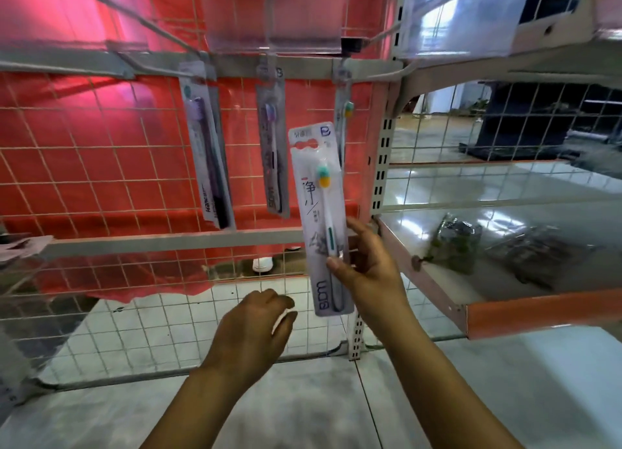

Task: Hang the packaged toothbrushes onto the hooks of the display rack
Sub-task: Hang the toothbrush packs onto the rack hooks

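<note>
White card and clear plastic make up the packaged toothbrush (321, 213) that my right hand (367, 273) holds up in front of the display rack (101, 146). I see the thumb lying across the front of the pack near its lower part and the fingers curled behind its right edge, so the pack is pinched between them. It stands nearly upright, leaning a little to the left at the top, with its hang hole at the top and a teal-and-yellow brush head behind the blister. Its top sits below the rack's upper grey crossbar (168, 63), not on any hook.

My left hand (255, 327) hovers lower and to the left of the pack, apart from it, palm away from me, fingers loosely curled and holding nothing.

Three packs already hang from hooks along that crossbar: a purple toothbrush pack (207, 152) at the left, a second purple-headed pack (273, 146) in the middle, and a third pack (344, 112) at the right, partly hidden behind the one I hold. Behind the white wire grid hangs red sheeting (67, 129). Past the rack's right upright, an orange-edged shelf (538, 314) carries two dark bagged items (454, 246); I cannot tell what they are.
</note>
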{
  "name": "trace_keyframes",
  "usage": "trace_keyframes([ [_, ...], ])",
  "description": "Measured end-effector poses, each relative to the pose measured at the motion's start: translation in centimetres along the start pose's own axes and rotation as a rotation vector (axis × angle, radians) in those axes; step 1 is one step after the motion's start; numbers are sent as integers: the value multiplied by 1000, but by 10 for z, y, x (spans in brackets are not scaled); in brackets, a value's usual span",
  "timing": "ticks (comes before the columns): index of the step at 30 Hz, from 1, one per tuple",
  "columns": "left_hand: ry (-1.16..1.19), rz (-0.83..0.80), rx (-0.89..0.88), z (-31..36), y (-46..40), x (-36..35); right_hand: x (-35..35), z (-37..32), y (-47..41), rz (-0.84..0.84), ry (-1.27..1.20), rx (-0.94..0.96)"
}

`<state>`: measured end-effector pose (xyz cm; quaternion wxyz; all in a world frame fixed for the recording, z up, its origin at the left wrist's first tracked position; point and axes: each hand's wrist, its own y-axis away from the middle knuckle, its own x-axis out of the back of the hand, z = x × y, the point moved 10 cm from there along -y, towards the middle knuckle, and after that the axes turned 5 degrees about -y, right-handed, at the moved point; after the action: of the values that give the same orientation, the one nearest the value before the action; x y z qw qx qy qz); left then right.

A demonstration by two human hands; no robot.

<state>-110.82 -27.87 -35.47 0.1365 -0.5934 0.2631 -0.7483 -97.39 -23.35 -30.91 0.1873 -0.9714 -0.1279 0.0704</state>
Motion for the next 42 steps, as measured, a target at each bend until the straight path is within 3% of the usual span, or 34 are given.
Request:
trace_keyframes([
  [10,-118,-65,-31,-3,0,-16,21,-50,-23,103,-2,201],
  [15,-62,-96,13,-10,3,-22,31,-28,-13,117,-20,140],
  [21,6,-121,75,-15,5,-24,55,-24,-13,268,-149,142],
  [42,51,-239,153,-43,12,-38,39,-34,-23,158,-253,211],
])
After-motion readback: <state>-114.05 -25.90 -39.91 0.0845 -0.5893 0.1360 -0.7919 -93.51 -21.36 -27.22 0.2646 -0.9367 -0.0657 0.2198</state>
